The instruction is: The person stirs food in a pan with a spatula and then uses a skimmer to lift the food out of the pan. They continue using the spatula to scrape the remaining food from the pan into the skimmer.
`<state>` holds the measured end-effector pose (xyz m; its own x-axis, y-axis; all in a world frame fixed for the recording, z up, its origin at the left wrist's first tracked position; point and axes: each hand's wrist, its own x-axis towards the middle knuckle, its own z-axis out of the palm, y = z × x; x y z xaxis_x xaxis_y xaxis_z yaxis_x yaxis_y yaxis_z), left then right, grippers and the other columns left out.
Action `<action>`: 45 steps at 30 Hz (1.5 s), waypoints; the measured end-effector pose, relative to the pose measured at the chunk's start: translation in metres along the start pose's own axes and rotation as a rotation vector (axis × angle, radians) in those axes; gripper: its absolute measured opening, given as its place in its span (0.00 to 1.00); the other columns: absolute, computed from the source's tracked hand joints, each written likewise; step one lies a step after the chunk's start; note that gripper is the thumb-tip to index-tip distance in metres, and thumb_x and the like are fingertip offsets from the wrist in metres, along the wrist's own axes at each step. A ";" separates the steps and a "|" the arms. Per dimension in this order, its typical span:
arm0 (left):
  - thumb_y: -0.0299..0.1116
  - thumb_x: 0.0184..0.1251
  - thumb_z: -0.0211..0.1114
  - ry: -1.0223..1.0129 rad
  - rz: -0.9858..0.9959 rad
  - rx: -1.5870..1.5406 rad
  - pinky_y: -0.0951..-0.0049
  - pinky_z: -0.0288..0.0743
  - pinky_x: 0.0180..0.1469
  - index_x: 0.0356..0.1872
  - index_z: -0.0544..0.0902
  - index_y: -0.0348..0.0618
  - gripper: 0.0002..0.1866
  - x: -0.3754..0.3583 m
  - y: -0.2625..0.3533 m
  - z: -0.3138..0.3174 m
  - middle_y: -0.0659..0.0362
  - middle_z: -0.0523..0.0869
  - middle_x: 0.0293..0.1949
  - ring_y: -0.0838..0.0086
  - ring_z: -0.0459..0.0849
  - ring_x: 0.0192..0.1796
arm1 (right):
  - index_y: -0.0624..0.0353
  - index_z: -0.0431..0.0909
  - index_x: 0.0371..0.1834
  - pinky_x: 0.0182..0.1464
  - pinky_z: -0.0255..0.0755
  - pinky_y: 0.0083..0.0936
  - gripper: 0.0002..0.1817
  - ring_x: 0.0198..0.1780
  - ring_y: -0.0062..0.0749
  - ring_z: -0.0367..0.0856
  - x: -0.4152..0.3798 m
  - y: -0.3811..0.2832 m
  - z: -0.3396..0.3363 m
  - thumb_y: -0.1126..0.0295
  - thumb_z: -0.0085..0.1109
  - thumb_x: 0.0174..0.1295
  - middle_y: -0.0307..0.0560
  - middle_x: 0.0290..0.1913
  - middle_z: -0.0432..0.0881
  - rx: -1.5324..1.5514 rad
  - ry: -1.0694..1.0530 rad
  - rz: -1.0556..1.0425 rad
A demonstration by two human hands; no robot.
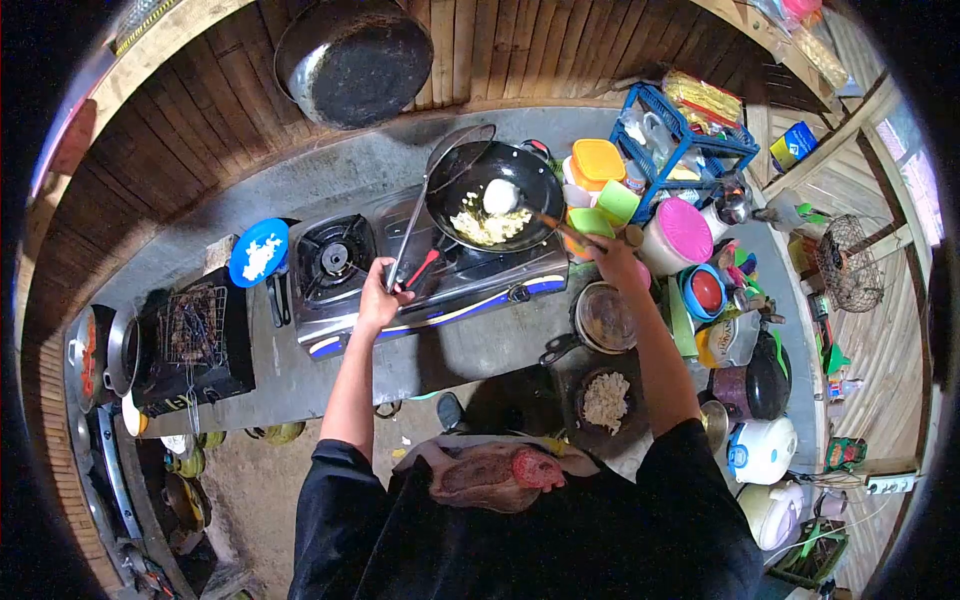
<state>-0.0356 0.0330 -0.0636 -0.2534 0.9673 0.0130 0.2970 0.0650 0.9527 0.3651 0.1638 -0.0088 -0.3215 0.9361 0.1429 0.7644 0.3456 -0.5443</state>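
Note:
My left hand [380, 297] is closed round the long handle of a wire strainer [432, 180], whose round head lies over the left rim of a black wok [535, 180]. The wok sits on the right burner of a two-burner gas stove [440, 318]. In my right hand [612, 258] is the wooden handle of a ladle [501, 197]; its pale, rounded head is inside the wok, at the yellow and white food [482, 225]. A red spoon-like utensil [427, 264] lies on the stove between my left hand and the wok.
Left of the stove are a blue plate [246, 262] of white food and a black grill box [215, 365]. At right stand a lidded pan [604, 318], a pot of rice [606, 402], a pink-lidded container [685, 232] and a blue rack [655, 170].

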 end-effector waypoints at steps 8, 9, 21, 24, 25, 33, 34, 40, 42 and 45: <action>0.14 0.37 0.71 -0.068 -0.052 -0.136 0.79 0.68 0.33 0.47 0.67 0.47 0.32 0.006 0.000 -0.006 0.67 0.69 0.23 0.80 0.69 0.27 | 0.58 0.76 0.47 0.45 0.71 0.43 0.16 0.42 0.56 0.78 -0.004 -0.012 0.014 0.64 0.52 0.57 0.64 0.37 0.79 -0.159 0.074 0.146; 0.14 0.37 0.71 -0.069 -0.052 -0.136 0.79 0.68 0.33 0.47 0.67 0.47 0.32 0.007 -0.004 -0.006 0.67 0.69 0.23 0.80 0.69 0.27 | 0.55 0.75 0.50 0.43 0.72 0.44 0.18 0.40 0.56 0.78 -0.008 -0.011 0.018 0.63 0.51 0.57 0.63 0.36 0.79 -0.126 0.072 0.086; 0.13 0.37 0.71 -0.061 -0.008 -0.027 0.80 0.69 0.30 0.48 0.67 0.48 0.34 0.000 -0.015 -0.006 0.67 0.69 0.23 0.82 0.69 0.27 | 0.57 0.75 0.49 0.45 0.70 0.43 0.18 0.42 0.55 0.77 0.004 0.001 0.021 0.61 0.50 0.58 0.62 0.40 0.78 -0.058 0.124 0.124; 0.14 0.36 0.71 -0.061 -0.037 -0.064 0.80 0.68 0.31 0.45 0.67 0.45 0.31 -0.003 -0.011 -0.006 0.66 0.70 0.24 0.81 0.69 0.27 | 0.62 0.75 0.48 0.46 0.70 0.41 0.19 0.43 0.54 0.77 0.025 0.019 0.045 0.62 0.51 0.58 0.62 0.41 0.78 -0.071 0.130 0.024; 0.14 0.36 0.71 -0.063 -0.042 -0.064 0.80 0.68 0.31 0.45 0.67 0.45 0.31 -0.004 -0.010 -0.005 0.66 0.70 0.24 0.81 0.69 0.27 | 0.64 0.74 0.48 0.47 0.69 0.39 0.19 0.44 0.53 0.77 0.030 0.018 0.052 0.63 0.52 0.57 0.63 0.42 0.78 -0.085 0.082 -0.014; 0.13 0.36 0.71 -0.036 -0.012 -0.077 0.81 0.68 0.32 0.45 0.68 0.46 0.31 0.002 0.001 -0.003 0.67 0.68 0.24 0.82 0.68 0.27 | 0.60 0.75 0.49 0.46 0.71 0.33 0.19 0.44 0.47 0.79 0.025 0.010 0.034 0.61 0.53 0.58 0.59 0.40 0.80 0.246 -0.168 0.029; 0.13 0.36 0.71 -0.033 -0.014 -0.079 0.81 0.68 0.32 0.45 0.68 0.46 0.31 0.001 0.000 -0.003 0.67 0.68 0.24 0.82 0.68 0.27 | 0.60 0.75 0.49 0.46 0.71 0.33 0.19 0.44 0.47 0.79 0.020 0.009 0.024 0.61 0.53 0.58 0.59 0.40 0.80 0.245 -0.171 0.027; 0.12 0.37 0.70 -0.054 -0.037 -0.104 0.81 0.69 0.31 0.44 0.68 0.46 0.31 0.002 0.006 -0.004 0.67 0.68 0.24 0.82 0.68 0.27 | 0.49 0.76 0.49 0.40 0.73 0.43 0.16 0.38 0.54 0.79 0.012 0.008 0.001 0.61 0.51 0.58 0.61 0.37 0.79 -0.117 0.118 0.059; 0.12 0.37 0.70 -0.044 -0.032 -0.069 0.81 0.70 0.30 0.44 0.68 0.46 0.31 0.001 0.008 -0.004 0.67 0.68 0.24 0.82 0.68 0.27 | 0.56 0.78 0.44 0.40 0.72 0.43 0.16 0.38 0.55 0.78 0.014 0.000 0.007 0.61 0.53 0.56 0.64 0.34 0.78 -0.146 0.286 -0.049; 0.13 0.37 0.71 -0.048 -0.013 -0.059 0.81 0.69 0.30 0.46 0.68 0.47 0.32 0.003 0.001 -0.005 0.67 0.69 0.23 0.83 0.68 0.26 | 0.56 0.78 0.42 0.41 0.71 0.45 0.14 0.38 0.56 0.77 0.006 -0.009 0.006 0.63 0.53 0.56 0.64 0.34 0.78 -0.213 0.155 -0.002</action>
<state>-0.0403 0.0353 -0.0607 -0.2121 0.9772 -0.0127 0.2384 0.0644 0.9690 0.3532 0.1664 -0.0076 -0.2465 0.9285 0.2777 0.8696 0.3384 -0.3596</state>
